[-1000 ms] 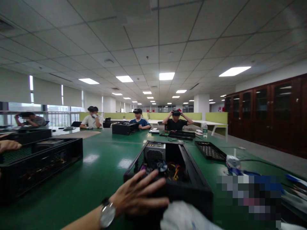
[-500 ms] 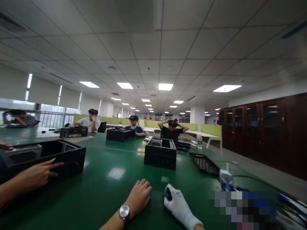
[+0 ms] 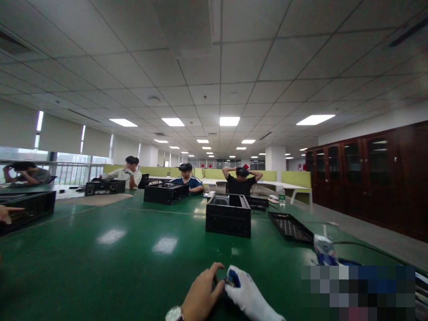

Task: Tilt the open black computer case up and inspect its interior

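At the near edge of the green table [image 3: 110, 263], my bare left hand [image 3: 201, 292] and my white-gloved right hand [image 3: 247, 294] meet, fingertips pinching a small blue-and-dark object [image 3: 232, 280] between them; what it is I cannot tell. Well beyond my hands stands an open black computer case [image 3: 228, 215], with a black perforated panel [image 3: 290, 227] lying flat to its right. Far off to my left, another person's pointing hand [image 3: 7, 213] reaches in beside a second black case [image 3: 28, 209].

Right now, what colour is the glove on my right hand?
White, with a blue patch near the fingertips; the right hand shows in the head view.
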A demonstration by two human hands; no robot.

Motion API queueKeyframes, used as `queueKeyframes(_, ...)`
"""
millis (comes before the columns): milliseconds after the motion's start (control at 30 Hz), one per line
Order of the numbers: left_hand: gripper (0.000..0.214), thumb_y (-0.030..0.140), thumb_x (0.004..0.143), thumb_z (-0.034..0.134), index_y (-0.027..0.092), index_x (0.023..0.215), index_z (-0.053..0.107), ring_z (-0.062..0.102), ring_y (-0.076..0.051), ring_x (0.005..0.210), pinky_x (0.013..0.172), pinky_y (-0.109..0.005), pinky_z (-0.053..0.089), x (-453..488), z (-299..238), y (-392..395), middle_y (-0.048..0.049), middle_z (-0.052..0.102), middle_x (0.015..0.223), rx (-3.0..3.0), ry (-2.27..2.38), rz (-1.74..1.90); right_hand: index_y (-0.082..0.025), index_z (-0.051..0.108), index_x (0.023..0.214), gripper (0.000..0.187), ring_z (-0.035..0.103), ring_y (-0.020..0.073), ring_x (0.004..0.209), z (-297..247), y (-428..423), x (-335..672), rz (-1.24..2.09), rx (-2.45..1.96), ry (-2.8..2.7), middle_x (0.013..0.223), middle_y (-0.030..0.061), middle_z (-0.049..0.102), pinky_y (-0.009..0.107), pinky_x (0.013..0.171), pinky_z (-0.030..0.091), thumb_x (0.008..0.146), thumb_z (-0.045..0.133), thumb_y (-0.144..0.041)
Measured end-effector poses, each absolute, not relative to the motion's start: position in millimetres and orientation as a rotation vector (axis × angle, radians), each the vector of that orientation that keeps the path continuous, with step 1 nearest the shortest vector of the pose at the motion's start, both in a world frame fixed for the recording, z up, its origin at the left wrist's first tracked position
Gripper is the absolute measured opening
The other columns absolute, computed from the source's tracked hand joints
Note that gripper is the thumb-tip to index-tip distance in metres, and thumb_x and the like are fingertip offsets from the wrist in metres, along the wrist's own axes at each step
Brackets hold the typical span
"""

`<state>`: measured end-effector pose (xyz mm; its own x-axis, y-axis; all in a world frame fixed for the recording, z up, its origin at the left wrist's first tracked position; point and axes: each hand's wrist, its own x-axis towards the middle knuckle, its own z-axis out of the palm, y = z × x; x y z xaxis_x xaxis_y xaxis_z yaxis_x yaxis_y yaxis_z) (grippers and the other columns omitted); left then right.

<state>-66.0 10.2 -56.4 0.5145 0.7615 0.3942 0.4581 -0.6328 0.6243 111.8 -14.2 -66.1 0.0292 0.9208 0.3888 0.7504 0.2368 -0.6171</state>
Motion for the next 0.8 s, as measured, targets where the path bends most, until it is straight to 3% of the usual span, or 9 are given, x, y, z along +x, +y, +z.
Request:
queueKeyframes(100, 0.047, 0.037, 0.096, 0.05, 0.022, 0.14, 0.047, 0.064, -0.022, 0.084, 0.08, -0.032, 0.046, -61.4, -58.7, 7.8, -0.0031, 0.067, 0.091, 2.205, 0.939, 0.942, -0.016, 0.07, 0.107, 0.032, 0.069, 0.0283, 0.101, -76.6, -10.6, 105.1, 0.094, -1.573, -1.766, 0.104, 0.0107, 0.075, 0.036, 0.093, 0.053, 0.078, 0.059, -0.016)
queueKeyframes(200, 0.045, 0.038, 0.097, 0.049, 0.021, 0.138, 0.049, 0.063, -0.021, 0.083, 0.079, -0.032, 0.046, -61.6, -58.2, 8.1, -0.0021, 0.066, 0.089, 2.134, 0.871, 0.966, -0.017, 0.067, 0.122, 0.042, 0.064, 0.033, 0.118, -87.8, -4.1, 99.9, -0.036, -1.6, -1.778, 0.122, 0.0151, 0.071, 0.042, 0.106, 0.048, 0.08, 0.061, -0.017)
queueKeyframes(400, 0.045, 0.041, 0.095, 0.049, 0.018, 0.134, 0.052, 0.059, -0.021, 0.085, 0.083, -0.034, 0.045, -64.3, -57.2, 14.2, -0.0012, 0.059, 0.087, 2.043, 0.807, 0.982, -0.019, 0.068, 0.117, 0.046, 0.063, 0.0339, 0.119, -80.5, -7.7, 89.4, -0.037, -1.501, -1.824, 0.12, 0.0128, 0.07, 0.044, 0.107, 0.048, 0.072, 0.062, -0.01)
queueKeyframes(567, 0.05, 0.044, 0.094, 0.05, 0.02, 0.137, 0.048, 0.055, -0.02, 0.086, 0.086, -0.034, 0.045, -64.9, -60.2, 21.4, -0.0006, 0.055, 0.088, 2.019, 0.805, 0.981, -0.015, 0.069, 0.103, 0.032, 0.068, 0.0262, 0.1, -55.6, -27.8, 90.3, 0.221, -1.342, -1.872, 0.104, 0.0102, 0.071, 0.035, 0.094, 0.053, 0.072, 0.063, -0.01)
queueKeyframes(800, 0.048, 0.041, 0.091, 0.055, 0.019, 0.133, 0.051, 0.057, -0.022, 0.089, 0.086, -0.035, 0.046, -66.1, -58.4, 19.7, -0.0026, 0.057, 0.092, 2.009, 0.801, 0.932, -0.011, 0.061, 0.135, 0.061, 0.06, 0.0311, 0.125, -52.3, -27.2, 101.9, 0.199, -1.473, -1.989, 0.134, 0.0172, 0.065, 0.041, 0.112, 0.041, 0.075, 0.073, -0.015)
